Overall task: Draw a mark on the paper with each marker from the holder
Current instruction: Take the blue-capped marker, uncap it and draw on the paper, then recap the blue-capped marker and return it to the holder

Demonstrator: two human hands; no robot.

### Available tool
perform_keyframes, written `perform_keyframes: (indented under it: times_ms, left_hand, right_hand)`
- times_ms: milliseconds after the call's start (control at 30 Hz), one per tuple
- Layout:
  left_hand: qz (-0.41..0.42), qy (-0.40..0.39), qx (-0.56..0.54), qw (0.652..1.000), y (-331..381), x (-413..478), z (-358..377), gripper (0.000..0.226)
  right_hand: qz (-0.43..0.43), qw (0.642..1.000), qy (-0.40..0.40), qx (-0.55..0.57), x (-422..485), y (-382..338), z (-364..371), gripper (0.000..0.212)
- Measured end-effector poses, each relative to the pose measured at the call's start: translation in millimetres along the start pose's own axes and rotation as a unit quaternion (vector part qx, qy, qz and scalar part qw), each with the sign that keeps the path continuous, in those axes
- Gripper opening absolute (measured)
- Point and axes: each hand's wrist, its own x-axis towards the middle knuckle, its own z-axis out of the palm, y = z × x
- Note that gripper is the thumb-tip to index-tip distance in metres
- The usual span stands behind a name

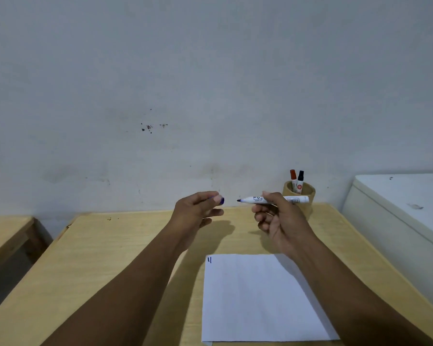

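Paper [260, 298] (one mark) lies near table [105, 248] edge.

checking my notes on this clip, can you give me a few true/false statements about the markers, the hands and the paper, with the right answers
1. The right hand holds an uncapped marker with its tip pointing toward the left hand. True.
2. The left hand is empty. False: it pinches the blue cap at its fingertips.
3. The holder contains two markers. True: a red-capped marker and a black-capped marker stand in it.
4. The paper is blank. False: a short dark mark sits near its far left corner.
5. The marker's tip is pressed on the paper. False: it is held in the air beyond the sheet's far edge.
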Motion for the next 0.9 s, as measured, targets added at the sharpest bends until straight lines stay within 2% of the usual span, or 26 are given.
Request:
perform_keyframes:
  times_ms: [200, 333, 467, 600, 667, 767, 833, 900]
  left_hand:
    - [-0.029, -0.043, -0.072, 0.996, -6, 7, 38, 0.015]
    - [-0.014, -0.057, -0.046, 0.997, -12, 11, 53, 0.012]
    - [0.019, -0.028, -0.031, 0.999, -13, 18, 64, 0.012]
    - [0.05, -0.018, 0.0, 0.999, -5, 28, 72, 0.016]
    - [0.091, 0.009, 0.04, 0.995, 5, 38, 81, 0.019]
    - [0.159, 0.042, 0.092, 0.982, 24, 55, 101, 0.016]
    - [0.191, 0.046, 0.134, 0.971, 33, 66, 116, 0.014]
    - [0.218, 0.044, 0.194, 0.955, 36, 75, 131, 0.013]
  right_hand:
    - [-0.048, 0.999, 0.024, 0.008, 2, -1, -4, 0.017]
    - [-0.071, 0.997, 0.028, -0.001, 3, -1, -12, 0.017]
    - [-0.083, 0.996, 0.014, 0.016, 6, 2, -15, 0.015]
    - [-0.052, 0.999, -0.001, -0.012, 11, -8, -21, 0.023]
    - [-0.036, 0.998, 0.035, -0.048, 15, -17, -33, 0.029]
    - [-0.045, 0.984, 0.152, -0.086, 24, -31, -62, 0.034]
    - [-0.059, 0.974, 0.19, -0.107, 26, -40, -79, 0.025]
    - [-0.08, 0.971, 0.186, -0.126, 26, -49, -90, 0.017]
